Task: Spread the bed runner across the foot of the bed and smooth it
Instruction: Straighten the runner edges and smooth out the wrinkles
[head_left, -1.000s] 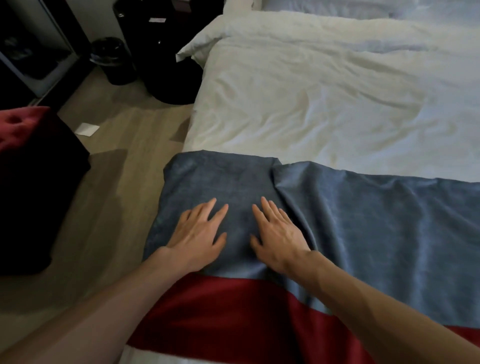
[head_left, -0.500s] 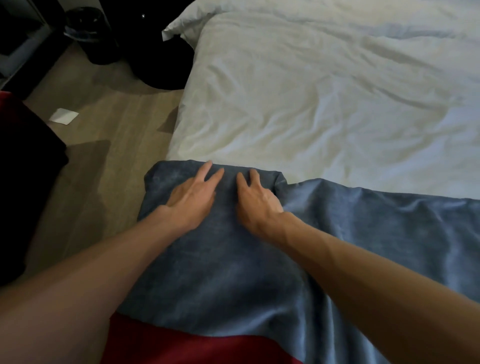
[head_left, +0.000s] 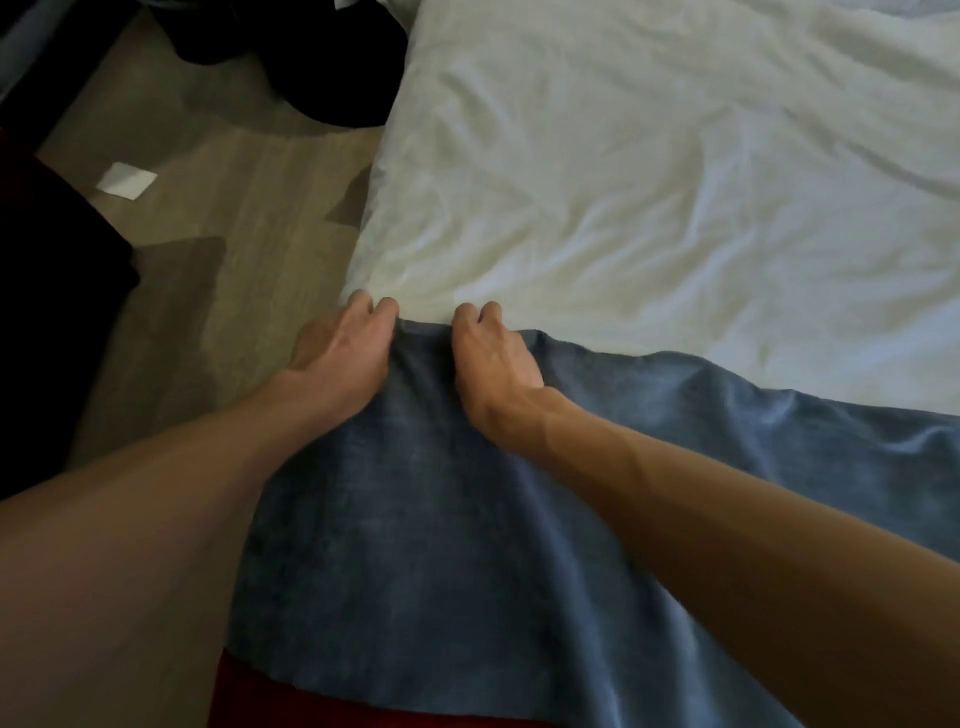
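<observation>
Both hands, left (head_left: 340, 345) and right (head_left: 491, 353), curl fingers over the runner (head_left: 441, 519)'s far edge at 12 o'clock, apparently tugging it flat against the duvet (head_left: 649, 182).

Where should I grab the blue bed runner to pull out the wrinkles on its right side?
Probably the far edge of the bed runner, to the right of the right hand, coming from above at the foot of the bed. That edge lies free on the white duvet, and folds run from it toward you. Both hands, left hand included, are curled over the edge near the corner.
</observation>
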